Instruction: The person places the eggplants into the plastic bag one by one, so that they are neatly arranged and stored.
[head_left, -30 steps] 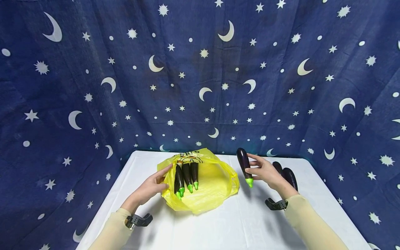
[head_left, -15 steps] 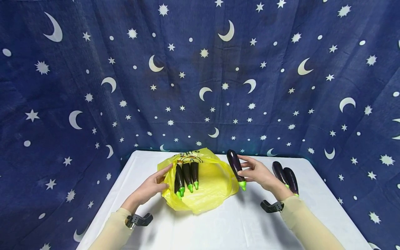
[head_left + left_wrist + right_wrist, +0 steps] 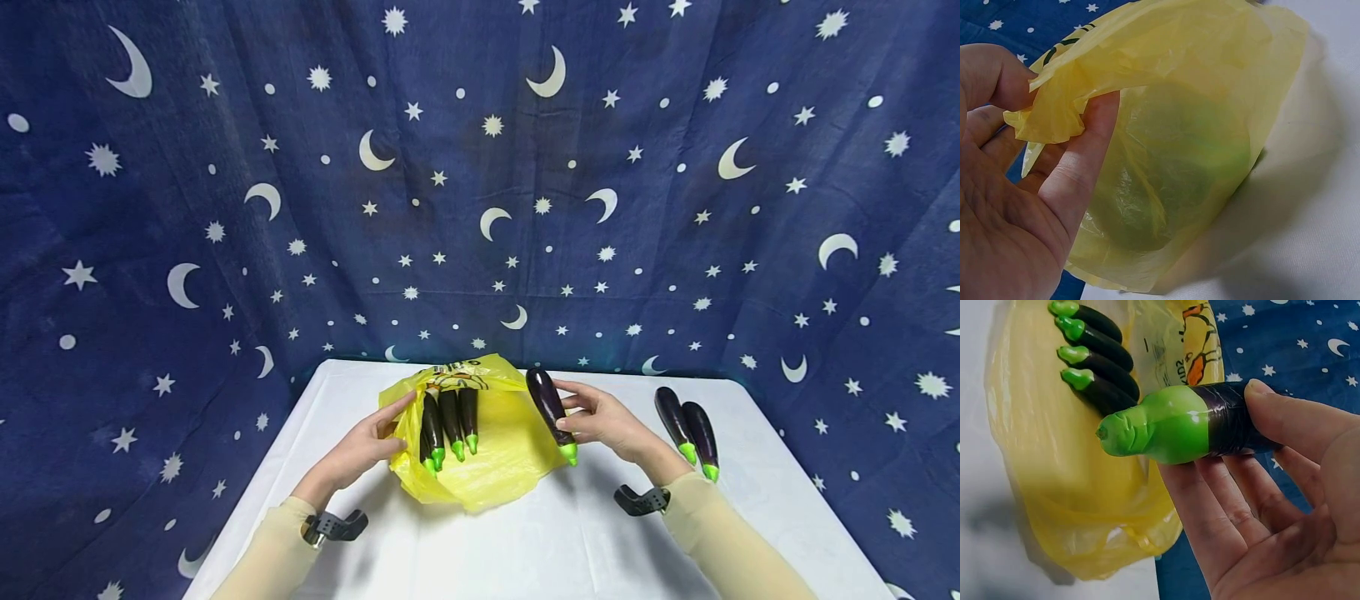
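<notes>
Pinching yellow bag (image 3: pixel 502 471) by edge, left hand (image 3: pixel 362 450); right hand (image 3: pixel 611 427) grips eggplant (image 3: pixel 546 403), seemingly near roomy mouth.

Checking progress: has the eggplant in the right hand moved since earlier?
Yes: in the head view, the held eggplant moved left, toward the yellow bag, which stayed in place.

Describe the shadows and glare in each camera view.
Head: soft shadow on the table below the right hand, faint shine on the held eggplant; left wrist: shadow right of the bag, pale glints on its wrinkles; right wrist: bright glint on the eggplant's green cap.
</notes>
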Available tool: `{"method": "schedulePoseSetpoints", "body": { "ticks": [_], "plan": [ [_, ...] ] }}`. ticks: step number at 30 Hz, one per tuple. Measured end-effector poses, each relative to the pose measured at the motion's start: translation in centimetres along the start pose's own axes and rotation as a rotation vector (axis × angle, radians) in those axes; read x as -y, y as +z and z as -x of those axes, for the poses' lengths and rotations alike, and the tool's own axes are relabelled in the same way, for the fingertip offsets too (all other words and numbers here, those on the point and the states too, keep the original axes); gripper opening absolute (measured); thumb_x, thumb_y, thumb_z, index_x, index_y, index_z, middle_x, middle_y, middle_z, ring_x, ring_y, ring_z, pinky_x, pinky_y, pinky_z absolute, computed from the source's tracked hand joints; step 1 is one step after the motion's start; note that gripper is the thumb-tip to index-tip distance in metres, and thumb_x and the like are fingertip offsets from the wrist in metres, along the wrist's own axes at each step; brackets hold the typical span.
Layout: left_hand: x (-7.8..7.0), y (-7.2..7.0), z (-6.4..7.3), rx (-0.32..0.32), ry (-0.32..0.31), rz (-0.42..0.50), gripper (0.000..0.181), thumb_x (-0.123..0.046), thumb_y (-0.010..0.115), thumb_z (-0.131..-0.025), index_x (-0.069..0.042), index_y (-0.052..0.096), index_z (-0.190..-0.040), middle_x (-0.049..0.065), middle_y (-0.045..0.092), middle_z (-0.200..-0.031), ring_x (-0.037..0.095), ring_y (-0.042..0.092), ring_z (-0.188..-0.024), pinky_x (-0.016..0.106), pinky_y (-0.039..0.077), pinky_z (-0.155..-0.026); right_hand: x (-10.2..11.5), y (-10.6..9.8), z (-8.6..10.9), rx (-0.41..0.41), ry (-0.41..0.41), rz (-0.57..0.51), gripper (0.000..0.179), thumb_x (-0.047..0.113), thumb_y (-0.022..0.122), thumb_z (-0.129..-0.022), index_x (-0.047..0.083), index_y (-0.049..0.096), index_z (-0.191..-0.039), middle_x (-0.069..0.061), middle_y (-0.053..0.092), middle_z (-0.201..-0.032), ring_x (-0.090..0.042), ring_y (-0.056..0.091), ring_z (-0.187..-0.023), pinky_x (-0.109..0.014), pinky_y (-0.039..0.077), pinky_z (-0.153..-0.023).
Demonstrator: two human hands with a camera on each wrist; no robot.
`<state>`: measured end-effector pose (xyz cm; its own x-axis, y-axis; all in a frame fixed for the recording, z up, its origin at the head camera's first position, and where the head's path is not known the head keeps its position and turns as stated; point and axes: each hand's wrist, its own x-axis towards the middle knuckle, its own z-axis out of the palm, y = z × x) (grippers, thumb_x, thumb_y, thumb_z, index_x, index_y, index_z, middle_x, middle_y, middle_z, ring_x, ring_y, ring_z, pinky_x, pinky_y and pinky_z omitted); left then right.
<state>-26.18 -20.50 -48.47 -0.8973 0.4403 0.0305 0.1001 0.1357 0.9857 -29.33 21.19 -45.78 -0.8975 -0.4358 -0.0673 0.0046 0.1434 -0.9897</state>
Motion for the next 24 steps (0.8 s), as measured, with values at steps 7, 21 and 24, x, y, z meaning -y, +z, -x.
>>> {"method": "schedulePoseSetpoints", "body": {
  "ticks": [7, 21, 24],
  "plan": [
    [-0.1, 0.0, -0.1, -0.005, -0.022, -0.015, 0.074, 0.0, 0.057, -0.084, -0.029, 0.029, -0.146, -0.007, 0.03, -0.147, 0.02, 0.038, -0.128, 0.031, 0.043, -0.09, -0.6, 1.1, -0.5, 0.035, 0.014, -0.003, 0.071, 0.012, 0.073, -0.079, 0.019, 0.04, -0.142, -0.018, 0.054, -0.124, -0.032, 0.062, -0.097, -0.045, 0.052, -0.074],
    [-2.1, 0.4, 0.6, 0.014, -0.046, -0.029, 0.075, 0.003, 0.055, -0.085, -0.02, 0.023, -0.149, 0.0, 0.022, -0.151, 0.021, 0.032, -0.131, 0.029, 0.041, -0.092, -2.7, 4.2, -2.2, 0.079, 0.059, -0.005, 0.071, 0.015, 0.073, -0.079, 0.02, 0.04, -0.141, -0.018, 0.055, -0.121, -0.031, 0.063, -0.093, -0.045, 0.053, -0.071],
    [-2.6, 0.6, 0.7, 0.017, -0.045, -0.027, 0.074, 0.003, 0.055, -0.085, -0.019, 0.023, -0.149, 0.0, 0.022, -0.151, 0.022, 0.032, -0.131, 0.029, 0.041, -0.092, -3.3, 4.9, -2.9, 0.059, 0.068, 0.007, 0.07, 0.017, 0.074, -0.079, 0.02, 0.041, -0.14, -0.017, 0.056, -0.119, -0.03, 0.064, -0.092, -0.044, 0.053, -0.069]
  ]
}}
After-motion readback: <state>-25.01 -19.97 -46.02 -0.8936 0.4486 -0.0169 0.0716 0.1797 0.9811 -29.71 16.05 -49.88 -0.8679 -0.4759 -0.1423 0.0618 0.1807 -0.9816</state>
